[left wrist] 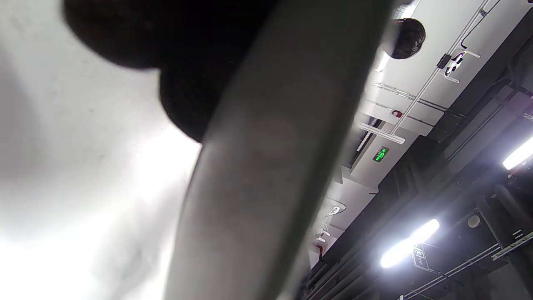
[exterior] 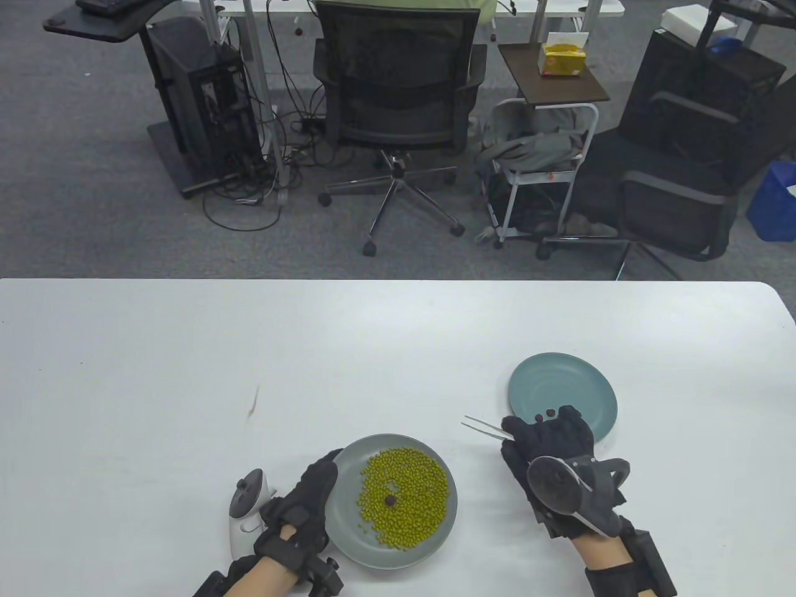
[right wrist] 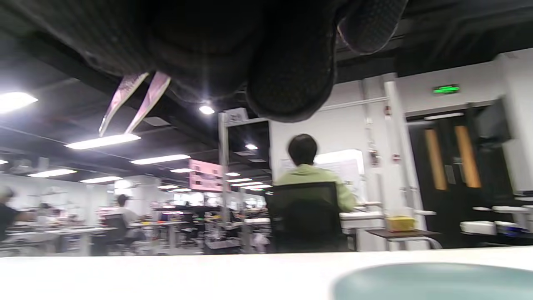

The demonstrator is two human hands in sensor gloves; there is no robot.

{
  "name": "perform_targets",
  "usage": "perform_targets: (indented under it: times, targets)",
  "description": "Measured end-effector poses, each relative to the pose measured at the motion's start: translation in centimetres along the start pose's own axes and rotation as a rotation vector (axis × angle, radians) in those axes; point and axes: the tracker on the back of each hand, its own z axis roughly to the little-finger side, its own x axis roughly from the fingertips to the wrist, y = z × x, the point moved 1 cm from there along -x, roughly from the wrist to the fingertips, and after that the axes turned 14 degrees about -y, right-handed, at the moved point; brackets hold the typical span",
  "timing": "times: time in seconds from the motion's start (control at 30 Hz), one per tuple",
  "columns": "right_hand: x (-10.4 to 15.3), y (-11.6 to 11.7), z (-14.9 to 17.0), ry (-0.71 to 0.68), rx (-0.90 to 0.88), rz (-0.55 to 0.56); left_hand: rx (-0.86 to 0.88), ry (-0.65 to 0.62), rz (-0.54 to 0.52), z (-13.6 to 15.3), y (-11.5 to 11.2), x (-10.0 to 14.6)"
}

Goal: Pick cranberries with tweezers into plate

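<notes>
A grey plate (exterior: 348,535) near the table's front holds a heap of green beans (exterior: 407,497) with one dark cranberry (exterior: 390,499) on top. My left hand (exterior: 308,500) holds that plate's left rim; the rim fills the left wrist view (left wrist: 266,166). A blue plate (exterior: 572,385) to the right holds two cranberries (exterior: 546,413) near its front edge. My right hand (exterior: 559,460) grips metal tweezers (exterior: 484,426), tips pointing left, slightly apart and empty, between the two plates. The tweezers (right wrist: 133,104) also show in the right wrist view, above the blue plate's rim (right wrist: 433,279).
The white table's (exterior: 186,373) far edge runs across the middle of the table view. A small dark mark (exterior: 254,404) lies on it at the left. An office chair (exterior: 398,112) and a cart (exterior: 541,168) stand beyond the table.
</notes>
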Motion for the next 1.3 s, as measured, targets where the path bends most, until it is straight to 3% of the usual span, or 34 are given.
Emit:
perform_targets:
  times: [0.2, 0.3, 0.43, 1.3]
  targets:
    - [0.3, 0.0, -6.2, -0.228, -0.033, 0.003, -0.009, 0.001, -0.013, 0.1, 0.3, 0.0]
    - [0.5, 0.4, -7.7, -0.305, -0.038, -0.014, -0.012, 0.003, -0.015, 0.1, 0.3, 0.0]
    - [0.6, 0.8, -8.4, -0.359, -0.036, -0.016, -0.013, 0.002, -0.015, 0.0, 0.3, 0.0]
    - [0.5, 1.0, -9.0, -0.385, -0.033, -0.062, -0.021, 0.006, -0.005, 0.1, 0.1, 0.0]
